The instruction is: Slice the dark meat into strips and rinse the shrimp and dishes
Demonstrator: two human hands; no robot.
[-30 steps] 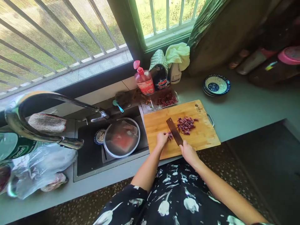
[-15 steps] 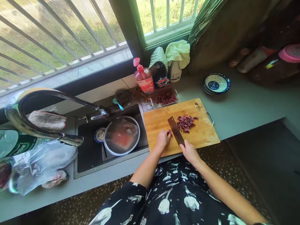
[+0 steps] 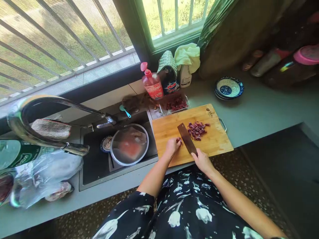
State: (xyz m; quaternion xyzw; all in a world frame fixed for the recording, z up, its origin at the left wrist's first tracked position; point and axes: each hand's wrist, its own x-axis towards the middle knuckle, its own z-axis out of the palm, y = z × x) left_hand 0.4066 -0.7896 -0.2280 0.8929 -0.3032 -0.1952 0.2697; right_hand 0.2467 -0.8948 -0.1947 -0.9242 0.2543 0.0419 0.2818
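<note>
On the wooden cutting board (image 3: 171, 127), my right hand (image 3: 202, 160) grips the handle of a dark cleaver (image 3: 186, 137), its blade pointing away from me. Left of the blade, my left hand (image 3: 172, 146) is closed, with fingertips pressed around a small purplish-red piece (image 3: 180, 140), mostly hidden by the fingers. A pile of chopped purplish-red pieces (image 3: 197, 130) lies just right of the blade. Behind the board stands a clear plastic tray (image 3: 187, 98) holding more dark red shreds.
Left of the board, the sink (image 3: 93, 169) holds a round basin (image 3: 129, 164) with pinkish-red contents. The faucet (image 3: 47, 98) arches over it. Bottles, including a pink pump bottle (image 3: 153, 87), line the window wall. Stacked blue-patterned bowls (image 3: 229, 88) stand right. Plastic bags (image 3: 50, 169) lie far left.
The camera view has shifted very slightly. Both hands and the cleaver stay nearly in the same place on the board.
</note>
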